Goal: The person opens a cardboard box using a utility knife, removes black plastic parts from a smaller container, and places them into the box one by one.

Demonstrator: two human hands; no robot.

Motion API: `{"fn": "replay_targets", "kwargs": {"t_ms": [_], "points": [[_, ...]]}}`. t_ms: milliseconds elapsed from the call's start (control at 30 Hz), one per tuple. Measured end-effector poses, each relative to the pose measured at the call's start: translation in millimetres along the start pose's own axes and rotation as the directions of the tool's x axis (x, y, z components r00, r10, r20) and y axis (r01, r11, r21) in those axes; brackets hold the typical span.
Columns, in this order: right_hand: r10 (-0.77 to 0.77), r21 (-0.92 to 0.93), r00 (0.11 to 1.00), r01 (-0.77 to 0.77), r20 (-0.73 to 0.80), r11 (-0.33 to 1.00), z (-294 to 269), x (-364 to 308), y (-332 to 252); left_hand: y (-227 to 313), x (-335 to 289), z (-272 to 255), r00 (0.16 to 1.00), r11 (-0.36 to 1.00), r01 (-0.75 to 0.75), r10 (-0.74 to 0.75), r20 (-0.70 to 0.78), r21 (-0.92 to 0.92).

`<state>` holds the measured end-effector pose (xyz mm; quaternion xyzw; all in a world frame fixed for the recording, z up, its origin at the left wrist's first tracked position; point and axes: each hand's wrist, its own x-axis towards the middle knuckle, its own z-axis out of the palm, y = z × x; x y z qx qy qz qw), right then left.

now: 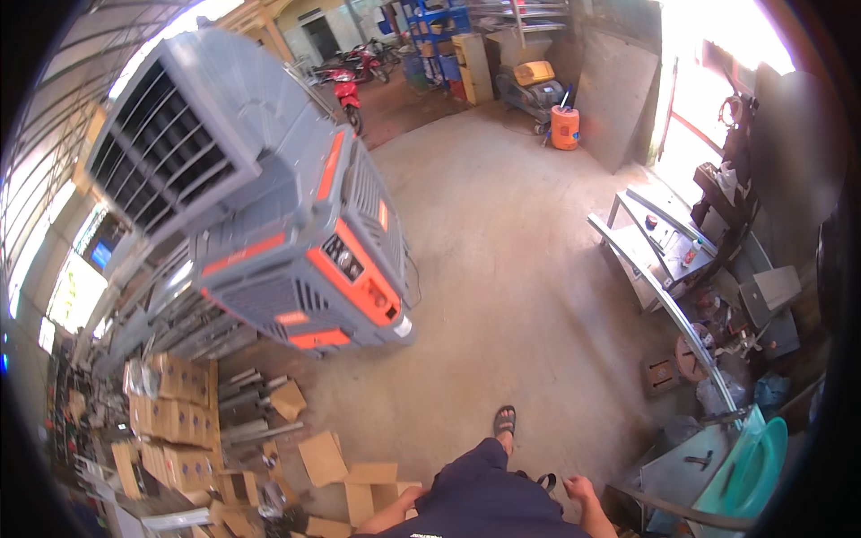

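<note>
My left hand (410,497) hangs low beside my dark clothing, close to flattened cardboard on the floor. Its fingers are mostly hidden, and nothing shows in it. On my other side, my right hand (579,488) hangs with its fingers loosely curled in, and no object is visible in them. Just left of that hand is a black strap (546,482), partly hidden by my clothing; whether it belongs to a sandal I cannot tell. One foot in a dark sandal (505,418) is out in front of me on the concrete floor (484,296).
A large grey and orange air cooler (305,260) stands ahead left. Cardboard boxes (179,412) and metal bars lie near-left. On the right are a metal-framed table (659,242), a teal plastic item (758,462) and clutter. Farther off stand an orange container (564,128), a machine and red motorbikes (348,94).
</note>
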<state>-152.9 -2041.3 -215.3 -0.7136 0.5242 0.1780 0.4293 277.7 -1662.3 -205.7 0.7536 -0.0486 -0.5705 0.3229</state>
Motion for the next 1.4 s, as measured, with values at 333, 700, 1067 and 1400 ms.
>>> {"fn": "replay_targets", "kwargs": {"t_ms": [333,700,1067,1400], "points": [[0.184,0.061,0.976,-0.192,0.117,0.979,-69,158,43,508,197,-29,0.948,0.921,-0.27,0.305,-0.09,0.28],[0.027,-0.004,0.979,-0.027,0.204,1.0,-399,582,-165,757,358,-27,0.979,0.804,-0.191,0.197,0.05,0.563],[-0.242,0.15,0.894,0.317,-0.377,0.937,-807,849,-598,816,582,-81,0.988,0.987,-0.151,0.149,0.028,0.055],[0.042,0.838,0.933,-0.341,0.358,0.425,-745,1016,-599,1320,779,-266,0.947,0.857,-0.2,0.293,-0.131,0.474]]}}
